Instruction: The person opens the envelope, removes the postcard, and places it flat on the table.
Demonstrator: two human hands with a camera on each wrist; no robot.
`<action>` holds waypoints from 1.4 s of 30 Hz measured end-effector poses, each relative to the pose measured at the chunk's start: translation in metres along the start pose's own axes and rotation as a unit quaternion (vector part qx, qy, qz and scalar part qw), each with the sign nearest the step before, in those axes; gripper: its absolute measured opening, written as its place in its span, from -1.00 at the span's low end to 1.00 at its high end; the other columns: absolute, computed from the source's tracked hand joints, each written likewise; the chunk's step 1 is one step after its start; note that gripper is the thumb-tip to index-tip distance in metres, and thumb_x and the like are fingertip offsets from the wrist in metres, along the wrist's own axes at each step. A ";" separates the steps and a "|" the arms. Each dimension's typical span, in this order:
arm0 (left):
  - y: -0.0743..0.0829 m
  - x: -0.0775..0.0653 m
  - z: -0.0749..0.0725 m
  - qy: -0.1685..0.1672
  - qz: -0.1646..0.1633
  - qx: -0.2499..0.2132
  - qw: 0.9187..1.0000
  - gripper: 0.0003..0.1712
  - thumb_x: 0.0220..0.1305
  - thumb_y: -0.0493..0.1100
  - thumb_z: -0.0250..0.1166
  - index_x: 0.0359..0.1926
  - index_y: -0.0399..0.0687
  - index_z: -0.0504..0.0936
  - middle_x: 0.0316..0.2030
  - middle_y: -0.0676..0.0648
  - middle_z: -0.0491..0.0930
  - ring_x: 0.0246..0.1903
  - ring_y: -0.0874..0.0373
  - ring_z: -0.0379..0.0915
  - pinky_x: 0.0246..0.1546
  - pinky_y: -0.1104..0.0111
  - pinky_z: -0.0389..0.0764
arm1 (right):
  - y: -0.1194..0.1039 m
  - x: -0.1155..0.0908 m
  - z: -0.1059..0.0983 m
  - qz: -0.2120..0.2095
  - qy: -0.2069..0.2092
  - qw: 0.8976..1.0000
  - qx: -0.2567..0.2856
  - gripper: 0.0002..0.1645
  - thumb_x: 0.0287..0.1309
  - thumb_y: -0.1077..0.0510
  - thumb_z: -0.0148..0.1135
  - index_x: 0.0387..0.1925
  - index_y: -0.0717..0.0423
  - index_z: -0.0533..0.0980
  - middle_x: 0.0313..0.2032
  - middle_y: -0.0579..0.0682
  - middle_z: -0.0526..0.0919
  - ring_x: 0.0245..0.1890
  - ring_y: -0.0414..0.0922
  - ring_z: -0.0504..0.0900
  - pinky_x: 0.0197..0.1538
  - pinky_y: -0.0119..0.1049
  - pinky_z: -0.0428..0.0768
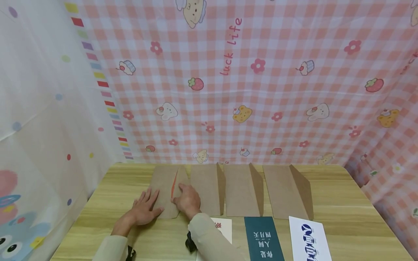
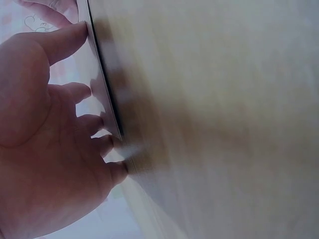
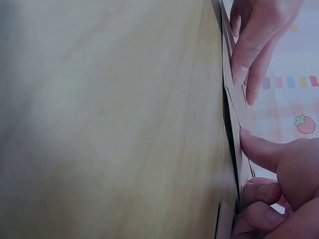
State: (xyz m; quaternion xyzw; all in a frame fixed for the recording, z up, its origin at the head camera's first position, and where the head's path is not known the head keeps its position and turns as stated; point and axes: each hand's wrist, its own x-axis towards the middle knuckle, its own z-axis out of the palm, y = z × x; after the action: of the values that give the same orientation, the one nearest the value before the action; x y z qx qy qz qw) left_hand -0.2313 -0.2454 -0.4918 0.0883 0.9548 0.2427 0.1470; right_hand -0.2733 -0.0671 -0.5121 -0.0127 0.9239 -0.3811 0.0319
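A brown kraft paper envelope (image 1: 164, 192) lies at the left end of a row on the table, its flap on the right side. A thin orange-red strip (image 1: 174, 185) shows in its opening; most of that item is hidden inside. My left hand (image 1: 142, 210) rests with spread fingers on the envelope's left part; in the left wrist view its fingertips (image 2: 84, 31) touch the paper. My right hand (image 1: 187, 201) is at the opening and flap. Its thumb (image 3: 259, 149) presses on the paper while the other fingers curl at the flap edge, gripping the envelope.
Several more brown envelopes, including the nearest one (image 1: 205, 190), lie to the right with flaps raised. In front are a cream card (image 1: 225, 228) partly under my right sleeve, a dark green card (image 1: 261, 235) and a white card (image 1: 308, 237). A checked cloth (image 1: 228, 90) hangs behind the table.
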 end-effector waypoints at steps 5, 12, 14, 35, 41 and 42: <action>-0.001 0.000 0.000 -0.001 -0.003 -0.004 1.000 -0.12 0.45 0.06 0.12 0.52 -0.34 -0.03 0.48 -0.51 -0.26 0.45 -0.50 -0.41 0.32 -0.40 -0.27 | -0.001 0.000 0.000 0.002 0.000 1.000 0.007 -0.25 -0.12 0.07 0.60 0.20 -0.03 0.58 0.12 0.06 0.66 0.13 0.10 0.61 0.07 -0.07 0.59; -0.001 0.000 -0.001 0.001 -0.002 0.001 1.000 -0.12 0.45 0.06 0.12 0.52 -0.35 -0.03 0.48 -0.52 -0.25 0.45 -0.50 -0.40 0.32 -0.41 -0.25 | -0.001 0.002 0.001 0.006 -0.005 1.000 0.019 -0.29 0.00 0.03 0.53 0.23 0.01 0.55 0.15 0.08 0.63 0.16 0.11 0.58 0.12 -0.05 0.56; -0.001 0.000 -0.001 0.001 -0.002 0.003 1.000 -0.12 0.45 0.05 0.12 0.52 -0.35 -0.03 0.48 -0.51 -0.25 0.45 -0.50 -0.39 0.32 -0.41 -0.24 | 0.000 0.003 0.002 0.005 0.000 1.000 0.019 -0.30 0.04 0.01 0.49 0.24 0.02 0.54 0.15 0.09 0.63 0.16 0.11 0.58 0.12 -0.05 0.56; 0.001 0.001 0.000 0.001 -0.007 0.004 1.000 -0.13 0.44 0.06 0.13 0.52 -0.33 -0.01 0.49 -0.49 -0.26 0.46 -0.47 -0.39 0.34 -0.39 -0.25 | -0.003 0.006 0.000 0.018 0.010 1.000 -0.001 -0.22 -0.04 0.05 0.54 0.27 0.00 0.51 0.09 0.12 0.67 0.06 0.13 0.64 -0.01 -0.03 0.61; 0.000 0.002 0.000 -0.002 -0.011 0.005 1.000 -0.12 0.45 0.07 0.12 0.53 -0.31 -0.03 0.49 -0.48 -0.26 0.46 -0.47 -0.41 0.33 -0.38 -0.26 | 0.001 0.007 -0.004 0.003 -0.012 1.000 0.018 -0.21 -0.03 0.16 0.45 0.32 0.06 0.46 0.18 0.11 0.61 0.14 0.13 0.59 0.09 -0.02 0.58; 0.000 0.002 0.000 -0.002 -0.011 0.005 1.000 -0.12 0.45 0.07 0.12 0.53 -0.31 -0.03 0.50 -0.48 -0.27 0.46 -0.47 -0.41 0.33 -0.38 -0.27 | 0.001 0.007 -0.005 0.001 -0.015 1.000 0.020 -0.21 -0.03 0.18 0.43 0.32 0.07 0.46 0.19 0.10 0.61 0.15 0.13 0.59 0.10 -0.02 0.58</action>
State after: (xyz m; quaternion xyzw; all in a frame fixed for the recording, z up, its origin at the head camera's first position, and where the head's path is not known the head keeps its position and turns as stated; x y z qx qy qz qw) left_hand -0.2332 -0.2449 -0.4925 0.0791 0.9566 0.2364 0.1509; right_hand -0.2803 -0.0632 -0.5099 -0.0174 0.9155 -0.3993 0.0467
